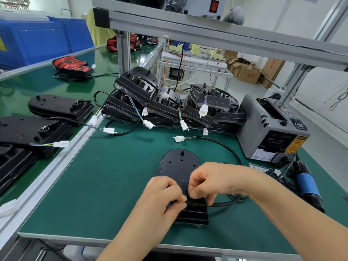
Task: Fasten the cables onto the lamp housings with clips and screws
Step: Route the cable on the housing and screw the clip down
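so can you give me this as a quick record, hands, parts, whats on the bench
workpiece: lamp housing, flat on the green mat
left hand: pinches the cable at the housing's near end
right hand: pinches the same cable, touching the left hand
clip: not discernible under the fingers
cable end: white connector, loose on the mat beyond the housing
behind: pile of housings
right side: tape dispenser; screwdriver, untouched

A factory assembly station: green-matted workbench (113, 176) under aluminium framing (188, 29), stacked lamp housings (135, 85) (cartons (248, 74) behind).
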